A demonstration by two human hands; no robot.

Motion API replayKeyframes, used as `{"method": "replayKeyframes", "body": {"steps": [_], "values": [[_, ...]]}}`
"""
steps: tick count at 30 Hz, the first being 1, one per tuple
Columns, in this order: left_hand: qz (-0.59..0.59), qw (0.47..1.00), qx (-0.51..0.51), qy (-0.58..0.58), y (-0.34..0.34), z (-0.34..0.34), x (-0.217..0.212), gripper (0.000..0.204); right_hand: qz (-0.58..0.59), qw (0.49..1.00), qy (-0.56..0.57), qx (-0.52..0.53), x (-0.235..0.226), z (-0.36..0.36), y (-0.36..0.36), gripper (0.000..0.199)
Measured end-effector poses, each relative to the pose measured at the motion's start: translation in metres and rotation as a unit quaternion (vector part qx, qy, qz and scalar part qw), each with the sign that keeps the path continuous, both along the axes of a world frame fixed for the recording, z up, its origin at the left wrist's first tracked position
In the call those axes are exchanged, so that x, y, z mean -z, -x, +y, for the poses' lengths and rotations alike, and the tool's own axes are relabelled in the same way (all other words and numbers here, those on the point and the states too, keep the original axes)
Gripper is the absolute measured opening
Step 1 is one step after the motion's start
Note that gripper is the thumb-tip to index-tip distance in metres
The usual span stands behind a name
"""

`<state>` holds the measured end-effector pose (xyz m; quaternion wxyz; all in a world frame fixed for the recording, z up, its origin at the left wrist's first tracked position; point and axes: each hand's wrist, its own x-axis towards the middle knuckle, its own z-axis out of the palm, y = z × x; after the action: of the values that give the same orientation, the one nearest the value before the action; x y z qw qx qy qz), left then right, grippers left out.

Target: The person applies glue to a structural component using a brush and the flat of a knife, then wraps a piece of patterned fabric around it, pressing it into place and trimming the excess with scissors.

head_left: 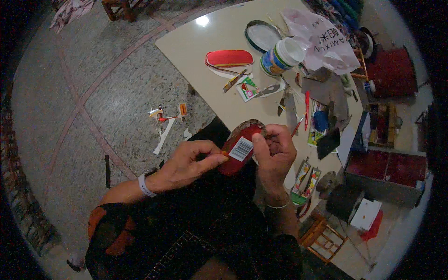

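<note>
Over my lap I hold a flat, rounded dark red piece [232,167] with a white barcode label [241,149] on its face and a patterned strip along its upper edge. My left hand [190,162] pinches its left edge, with a small orange spot at the fingertips. My right hand [274,156] grips the right side, thumb on the face and fingers behind. Whether the piece is a sole or a case, I cannot tell. A similar bright red oval piece [229,58] lies on the cream table [191,46], beside a yellow-handled cutter [234,80].
A white tub [280,57] stands near its round lid [262,35] and a pink bag [322,39]. Knives, a red pen [307,110], cloth scraps and a black phone-like slab [328,143] crowd the table's right side. Paper scraps [162,137] litter the floor; a wooden chair [323,239] stands lower right.
</note>
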<state>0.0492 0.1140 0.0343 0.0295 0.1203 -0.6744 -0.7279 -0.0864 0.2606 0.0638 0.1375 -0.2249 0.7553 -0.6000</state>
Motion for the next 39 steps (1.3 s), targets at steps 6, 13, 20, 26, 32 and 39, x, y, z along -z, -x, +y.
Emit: {"method": "replayKeyframes", "body": {"steps": [6, 13, 20, 26, 32, 39], "values": [[0.019, 0.997, 0.031, 0.072, 0.003, -0.013, 0.001, 0.022, 0.039, 0.999, -0.026, -0.012, -0.003, 0.009, 0.014, 0.009], [0.012, 0.993, 0.083, 0.088, 0.006, -0.031, 0.002, 0.023, 0.071, 0.984, -0.110, -0.123, -0.016, 0.022, 0.019, 0.014], [0.040, 0.980, 0.179, 0.081, 0.012, -0.053, 0.001, 0.029, 0.171, 0.896, -0.203, -0.355, -0.059, 0.025, 0.048, 0.062], [0.066, 0.959, 0.248, 0.118, 0.021, -0.065, 0.000, 0.030, 0.188, 0.849, -0.193, -0.454, -0.048, 0.017, 0.054, 0.073], [0.045, 0.959, 0.256, 0.111, 0.026, -0.071, -0.002, 0.031, 0.151, 0.861, -0.181, -0.449, -0.042, 0.016, 0.055, 0.071], [0.034, 0.990, 0.094, 0.104, 0.021, -0.054, -0.006, 0.024, 0.083, 0.887, -0.175, -0.418, -0.033, 0.022, 0.062, 0.077]]}}
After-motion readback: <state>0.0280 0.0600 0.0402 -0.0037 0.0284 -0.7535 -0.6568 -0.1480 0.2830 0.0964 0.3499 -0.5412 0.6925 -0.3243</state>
